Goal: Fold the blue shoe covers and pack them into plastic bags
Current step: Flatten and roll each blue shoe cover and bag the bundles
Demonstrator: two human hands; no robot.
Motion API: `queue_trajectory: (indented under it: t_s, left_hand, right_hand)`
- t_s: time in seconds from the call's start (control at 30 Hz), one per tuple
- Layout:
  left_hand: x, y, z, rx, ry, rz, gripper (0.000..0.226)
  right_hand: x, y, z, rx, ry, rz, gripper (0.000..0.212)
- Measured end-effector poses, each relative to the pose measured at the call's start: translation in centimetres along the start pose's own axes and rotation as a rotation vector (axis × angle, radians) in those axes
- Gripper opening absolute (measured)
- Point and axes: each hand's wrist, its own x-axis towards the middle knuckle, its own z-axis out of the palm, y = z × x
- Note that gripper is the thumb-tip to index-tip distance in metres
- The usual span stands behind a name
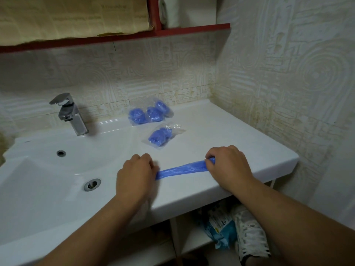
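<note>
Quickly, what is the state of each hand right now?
Left hand: closed, pinching one end of the blue shoe cover.
Right hand: closed, gripping its other end.

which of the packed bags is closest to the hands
The lone bag lying by itself in front; the other three sit clustered farther back.

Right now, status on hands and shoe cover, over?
Left hand, right hand each pinch an end of blue shoe cover, stretched along counter. Packed bags behind. Nothing blocking.
</note>
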Motion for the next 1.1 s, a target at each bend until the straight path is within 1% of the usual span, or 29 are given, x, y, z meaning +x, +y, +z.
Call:
queue_trajectory:
  t_s: [0.07,0.1,0.13,0.17,0.2,0.23,0.27,0.3,0.33,0.37,0.4,0.47,0.57,0.63,0.67,0.73,0.77,0.83,0.87,0.9,0.93,0.97,1.1]
  left_hand:
    - [0.1,-1.3,0.1,0.077,-0.009,-0.026,0.01]
    - [0.1,-1.6,0.0,0.119,0.006,-0.025,0.013]
    - [0.0,-1.6,0.1,0.125,0.05,-0.001,0.021]
    - [-0.1,-1.3,0.0,0.079,0.112,0.059,0.029]
    - [-0.4,-0.6,-0.4,-0.005,0.166,0.156,0.034]
    - [-0.8,0.3,-0.8,-0.099,0.174,0.283,0.04]
    - [-1.3,1.3,-1.2,-0.179,0.094,0.416,0.049]
    - [-1.9,2.3,-1.5,-0.213,-0.05,0.528,0.06]
    - [-2.4,3.2,-1.5,-0.179,-0.206,0.591,0.066]
    - [-2.7,3.6,-1.2,-0.101,-0.323,0.611,0.069]
    - [-2.8,3.8,-0.7,-0.025,-0.392,0.602,0.072]
    - [-2.9,3.9,-0.3,0.054,-0.431,0.568,0.075]
    - [-3.0,4.1,-0.4,0.101,-0.457,0.558,0.077]
    - [-3.1,4.1,-0.4,0.123,-0.458,0.562,0.08]
    - [-3.1,4.1,-0.3,0.122,-0.461,0.561,0.082]
    - [-3.0,4.0,-0.2,0.111,-0.463,0.562,0.088]
    - [-3.0,4.0,-0.2,0.107,-0.46,0.563,0.089]
    - [-3.1,4.1,-0.2,0.079,-0.444,0.568,0.088]
    - [-3.1,4.1,-0.2,0.062,-0.443,0.564,0.086]
    - [-3.2,4.0,-0.2,0.056,-0.45,0.556,0.085]
    - [-3.2,4.0,-0.2,0.06,-0.455,0.549,0.084]
    - [-3.1,3.9,-0.2,0.065,-0.453,0.542,0.084]
    - [-3.2,3.5,0.0,0.054,-0.448,0.484,0.091]
  right_hand:
    - [0.0,0.0,0.0,-0.001,-0.002,0.001,0.022]
    - [0.0,0.0,0.0,0.0,-0.001,0.005,0.022]
    - [0.0,0.0,0.0,0.001,-0.001,0.01,0.022]
    - [0.0,0.0,0.0,0.004,-0.003,0.014,0.022]
    - [0.0,0.0,0.1,0.013,-0.005,0.02,0.022]
    - [0.0,0.0,0.1,0.024,-0.007,0.028,0.021]
    - [0.1,0.0,0.1,0.037,-0.011,0.038,0.021]
    - [0.1,0.0,0.1,0.045,-0.011,0.045,0.02]
    - [0.1,0.0,0.1,0.047,-0.009,0.052,0.02]
    - [0.1,0.0,0.1,0.046,-0.003,0.059,0.02]
    - [0.1,-0.1,0.1,0.05,-0.005,0.069,0.02]
    - [0.1,0.0,0.1,0.076,-0.011,0.086,0.02]
    - [0.3,0.4,-0.2,0.169,-0.022,0.136,0.019]
    - [0.3,0.6,-0.5,0.159,-0.009,0.149,0.02]
    - [0.2,0.6,-0.8,0.092,0.01,0.121,0.023]
    - [-0.4,0.0,-1.5,-0.038,0.03,-0.032,0.032]
    - [-0.9,-0.6,-2.1,-0.071,-0.011,-0.147,0.038]
    - [-2.3,-2.2,-2.9,-0.1,-0.209,-0.346,0.048]
    - [-3.2,-3.0,-3.0,-0.105,-0.335,-0.369,0.055]
    - [-3.9,-3.6,-3.0,-0.106,-0.461,-0.33,0.063]
    - [-4.5,-3.8,-2.9,-0.103,-0.549,-0.267,0.069]
    - [-4.7,-3.6,-2.7,-0.099,-0.593,-0.212,0.071]
    - [-4.3,-2.3,-2.7,-0.163,-0.606,-0.097,0.072]
